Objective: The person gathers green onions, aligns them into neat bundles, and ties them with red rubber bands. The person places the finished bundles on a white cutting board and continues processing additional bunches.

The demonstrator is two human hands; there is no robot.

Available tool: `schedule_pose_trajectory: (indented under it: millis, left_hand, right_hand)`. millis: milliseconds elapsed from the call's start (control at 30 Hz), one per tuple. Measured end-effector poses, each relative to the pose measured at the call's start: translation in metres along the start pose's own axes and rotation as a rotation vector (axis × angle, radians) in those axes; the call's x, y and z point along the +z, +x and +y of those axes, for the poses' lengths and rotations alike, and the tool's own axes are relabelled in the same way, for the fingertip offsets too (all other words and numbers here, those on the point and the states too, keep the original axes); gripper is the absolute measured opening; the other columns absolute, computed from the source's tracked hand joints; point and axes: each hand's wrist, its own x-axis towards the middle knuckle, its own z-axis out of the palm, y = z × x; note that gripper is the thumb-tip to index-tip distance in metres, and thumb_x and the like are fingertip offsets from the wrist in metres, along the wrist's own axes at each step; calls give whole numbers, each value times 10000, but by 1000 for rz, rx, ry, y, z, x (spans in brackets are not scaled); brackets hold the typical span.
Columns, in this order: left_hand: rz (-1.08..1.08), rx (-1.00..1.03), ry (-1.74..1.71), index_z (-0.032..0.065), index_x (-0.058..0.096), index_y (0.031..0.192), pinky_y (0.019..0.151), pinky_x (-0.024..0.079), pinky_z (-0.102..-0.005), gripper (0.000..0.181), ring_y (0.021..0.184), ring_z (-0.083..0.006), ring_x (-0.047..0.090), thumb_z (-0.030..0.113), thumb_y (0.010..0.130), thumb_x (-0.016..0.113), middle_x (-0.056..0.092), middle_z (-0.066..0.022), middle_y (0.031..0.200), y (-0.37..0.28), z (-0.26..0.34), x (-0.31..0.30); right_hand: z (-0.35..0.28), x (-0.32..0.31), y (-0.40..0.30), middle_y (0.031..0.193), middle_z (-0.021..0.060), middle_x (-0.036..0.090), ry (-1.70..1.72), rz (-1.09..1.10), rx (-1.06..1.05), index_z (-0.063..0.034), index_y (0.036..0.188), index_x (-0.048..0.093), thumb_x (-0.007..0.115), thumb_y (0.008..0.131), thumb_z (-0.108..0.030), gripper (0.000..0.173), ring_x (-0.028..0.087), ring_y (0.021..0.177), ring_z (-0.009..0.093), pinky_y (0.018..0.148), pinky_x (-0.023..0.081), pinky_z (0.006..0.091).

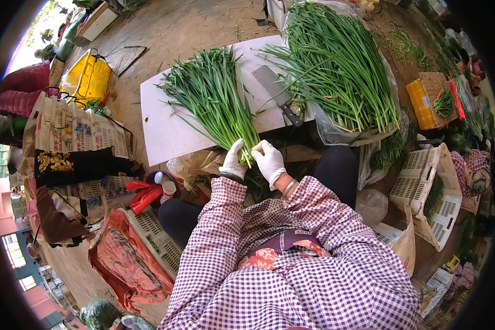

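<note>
A loose bunch of garlic chives [218, 90] lies across the white board [161, 132], leaf tips away from me and cut stem ends towards me. Its stem ends overhang the board's near edge. My left hand [233, 160], in a white glove, is wrapped around them from the left. My right hand [269, 160], also gloved, pinches at the stems' right side with thumb and bent fingers; what lies between its fingertips is partly hidden. A cleaver [272, 85] with a black handle rests on the board to the right of the bunch.
Right of the board, a large heap of garlic chives [338, 70] lies on clear plastic sheeting [338, 136]. Red ties [142, 198] lie beside a white cup [169, 189] at my left knee. Plastic crates [412, 169] stand right; a yellow crate [86, 78] stands far left.
</note>
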Motion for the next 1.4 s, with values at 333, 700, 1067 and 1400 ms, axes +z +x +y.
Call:
schedule_pose_trajectory:
  millis: [333, 700, 1067, 1400]
  left_hand:
    - [-29, -38, -15, 18, 612, 1099, 776, 576, -382, 289, 854, -252, 686, 166, 855, 656, 693, -121, 999, -8, 7, 3]
    - [30, -43, 175, 2, 597, 1124, 714, 577, -345, 266, 810, -222, 681, 161, 912, 575, 686, -108, 984, -32, 22, 11]
    - [-14, 544, 1734, 26, 308, 1404, 1002, 411, -348, 674, 1225, -289, 505, 212, 845, 637, 487, -174, 1350, -19, -59, -74]
    - [-118, 79, 808, 51, 501, 1256, 881, 468, -300, 525, 1026, -183, 567, 161, 800, 735, 579, -51, 1162, -55, -26, -25]
  right_hand:
    - [36, -40, 1, 817, 68, 655, 24, -249, 190, -41, 873, 615, 706, 786, -151, 167, 625, 746, 206, 697, 504, 334]
    - [-3, -24, 60, 985, 50, 666, 339, -301, 426, -27, 1001, 646, 706, 851, -372, 382, 577, 885, 115, 799, 465, 286]
    - [-27, 24, 1, 1128, 125, 626, 289, -271, 563, -24, 1270, 474, 882, 620, -175, 782, 620, 952, 212, 836, 510, 360]
    - [26, 24, 16, 928, 60, 686, 619, -393, 510, -21, 1028, 661, 779, 731, -108, 331, 648, 802, 160, 707, 520, 316]
